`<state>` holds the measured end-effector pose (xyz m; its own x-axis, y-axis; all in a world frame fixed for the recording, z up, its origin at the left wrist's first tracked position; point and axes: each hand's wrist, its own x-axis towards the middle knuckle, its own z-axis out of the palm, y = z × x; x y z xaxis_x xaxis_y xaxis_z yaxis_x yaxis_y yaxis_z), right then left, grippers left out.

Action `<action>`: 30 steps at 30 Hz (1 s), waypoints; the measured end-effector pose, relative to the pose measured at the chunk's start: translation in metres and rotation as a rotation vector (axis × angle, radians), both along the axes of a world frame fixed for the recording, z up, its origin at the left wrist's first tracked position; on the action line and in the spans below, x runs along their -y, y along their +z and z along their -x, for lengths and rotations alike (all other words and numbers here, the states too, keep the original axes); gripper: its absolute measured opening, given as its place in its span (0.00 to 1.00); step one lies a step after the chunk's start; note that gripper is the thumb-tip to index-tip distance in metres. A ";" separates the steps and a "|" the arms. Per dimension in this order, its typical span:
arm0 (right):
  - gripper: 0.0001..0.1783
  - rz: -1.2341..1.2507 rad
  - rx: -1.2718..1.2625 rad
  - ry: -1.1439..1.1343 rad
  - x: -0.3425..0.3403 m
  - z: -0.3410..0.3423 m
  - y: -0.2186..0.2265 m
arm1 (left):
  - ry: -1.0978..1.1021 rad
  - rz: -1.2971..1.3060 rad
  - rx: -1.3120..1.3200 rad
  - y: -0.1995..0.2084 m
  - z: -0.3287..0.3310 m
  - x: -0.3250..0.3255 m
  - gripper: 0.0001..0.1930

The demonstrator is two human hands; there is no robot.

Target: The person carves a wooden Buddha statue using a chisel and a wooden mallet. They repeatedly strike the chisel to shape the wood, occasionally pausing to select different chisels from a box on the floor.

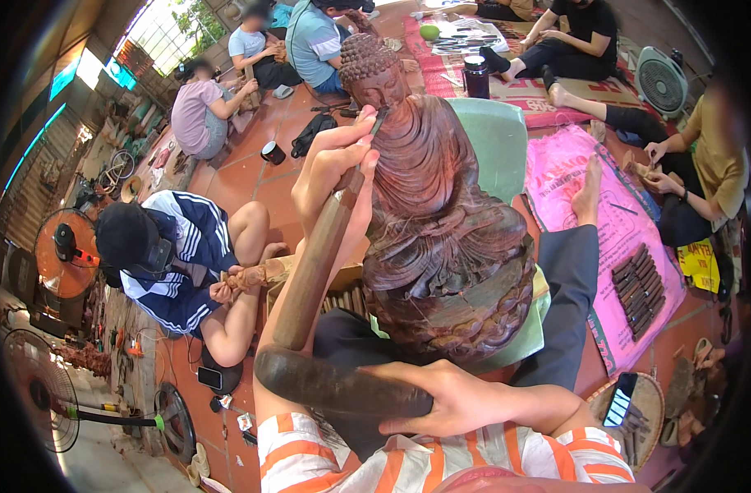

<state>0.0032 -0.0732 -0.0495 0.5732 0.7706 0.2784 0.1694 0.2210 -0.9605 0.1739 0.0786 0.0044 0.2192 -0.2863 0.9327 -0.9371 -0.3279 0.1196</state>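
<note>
A dark reddish-brown carved wooden Buddha statue [429, 164] with a curled-hair head and draped robe stands between my legs. My left hand [330, 168] is closed around a wooden-handled chisel [314, 263], its thin blade up against the statue's face near the chin. The chisel's handle slants down toward me. My right hand [461, 403] grips a dark, club-like wooden mallet [334, 384] at its right end. The mallet's thick left end lies at the butt of the chisel handle; whether they touch, I cannot tell.
Behind the statue is a pale green plastic chair [494, 148]. Chisels [638, 292] lie in a row on a pink sack [585, 177] at right, near a basket with a phone [620, 400]. A person in a striped jacket [178, 246] sits close left, by fans [67, 251]. Other people sit around.
</note>
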 end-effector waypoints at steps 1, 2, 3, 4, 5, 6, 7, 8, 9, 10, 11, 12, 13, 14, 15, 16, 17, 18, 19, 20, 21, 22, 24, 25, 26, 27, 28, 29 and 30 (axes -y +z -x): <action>0.35 0.027 -0.032 -0.029 -0.001 0.000 0.000 | 0.000 -0.003 -0.004 0.000 0.000 0.000 0.05; 0.35 0.007 0.022 -0.017 0.000 0.000 0.000 | 0.000 -0.006 -0.008 0.001 0.001 0.001 0.05; 0.35 -0.013 0.077 -0.004 0.003 0.000 0.001 | 0.001 -0.008 -0.011 0.002 0.001 0.001 0.05; 0.35 -0.035 0.135 0.017 0.004 0.000 0.002 | 0.003 -0.005 -0.022 0.004 0.003 -0.001 0.04; 0.36 -0.010 0.101 0.004 0.001 0.000 0.004 | 0.005 -0.002 -0.031 0.006 0.004 -0.002 0.04; 0.36 0.015 0.067 -0.007 -0.004 0.002 0.007 | 0.009 0.002 -0.040 0.009 0.006 -0.005 0.04; 0.36 0.043 0.026 -0.031 -0.005 0.003 0.007 | 0.003 0.014 -0.053 0.008 0.006 -0.004 0.04; 0.36 0.006 0.071 -0.035 -0.005 0.003 0.006 | -0.002 0.027 -0.065 0.008 0.007 -0.003 0.03; 0.36 -0.030 0.116 -0.038 -0.005 0.002 0.006 | -0.007 0.041 -0.076 0.008 0.008 -0.002 0.03; 0.37 -0.074 0.157 -0.041 -0.003 0.001 0.004 | -0.006 0.036 -0.092 0.008 0.007 0.001 0.03; 0.37 -0.069 0.103 -0.045 -0.002 0.001 0.003 | -0.006 0.032 -0.109 0.008 0.006 0.005 0.03; 0.37 -0.059 0.056 -0.043 -0.006 0.002 0.005 | 0.000 0.033 -0.119 0.009 0.008 0.004 0.03; 0.37 -0.049 0.007 -0.042 -0.008 0.003 0.006 | -0.007 0.044 -0.131 0.009 0.008 0.003 0.03; 0.37 -0.108 0.095 -0.044 -0.009 0.002 0.005 | -0.017 0.055 -0.144 0.008 0.008 0.004 0.03; 0.37 -0.083 0.049 -0.042 -0.010 0.002 0.005 | -0.021 0.066 -0.155 0.008 0.008 0.002 0.03; 0.36 -0.058 0.002 -0.041 -0.010 0.002 0.007 | -0.014 0.060 -0.161 0.008 0.009 0.002 0.03; 0.36 -0.034 -0.048 -0.043 -0.010 0.002 0.006 | -0.009 0.054 -0.169 0.008 0.009 0.003 0.03; 0.36 0.003 -0.019 -0.040 -0.009 0.003 0.007 | 0.001 0.053 -0.170 0.010 0.011 0.001 0.03; 0.36 -0.006 0.006 -0.026 -0.008 0.005 0.007 | -0.064 0.080 -0.191 0.010 0.011 -0.001 0.03; 0.36 -0.016 0.032 -0.013 -0.006 0.007 0.006 | -0.128 0.108 -0.213 0.009 0.010 -0.004 0.03; 0.36 -0.029 0.054 0.003 -0.001 0.008 0.004 | -0.191 0.133 -0.236 0.009 0.009 -0.006 0.03; 0.37 0.049 -0.007 0.053 0.006 0.009 0.004 | -0.164 0.084 -0.215 0.010 0.010 -0.010 0.04; 0.37 0.030 -0.048 0.029 0.018 0.011 -0.003 | -0.105 0.062 -0.196 0.009 0.015 -0.010 0.03; 0.37 0.023 -0.071 0.012 0.025 0.013 -0.006 | -0.081 0.054 -0.190 0.007 0.016 -0.009 0.03; 0.36 0.080 -0.147 -0.001 0.034 0.016 -0.007 | -0.069 0.061 -0.178 0.005 0.018 -0.008 0.04; 0.35 0.069 -0.118 -0.018 0.039 0.018 -0.014 | -0.044 0.059 -0.158 0.006 0.021 -0.010 0.04; 0.35 0.062 -0.095 -0.044 0.044 0.021 -0.024 | -0.028 0.061 -0.144 0.004 0.023 -0.010 0.04; 0.35 0.056 -0.072 -0.069 0.049 0.024 -0.030 | -0.024 0.078 -0.143 0.003 0.023 -0.010 0.04; 0.33 0.069 -0.083 -0.107 0.053 0.027 -0.033 | -0.017 0.097 -0.142 0.000 0.023 -0.011 0.04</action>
<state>-0.0235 -0.1262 -0.0821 0.6721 0.7195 0.1753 0.1079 0.1390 -0.9844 0.1508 0.0898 0.0048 0.3469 -0.2012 0.9161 -0.9137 -0.2931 0.2816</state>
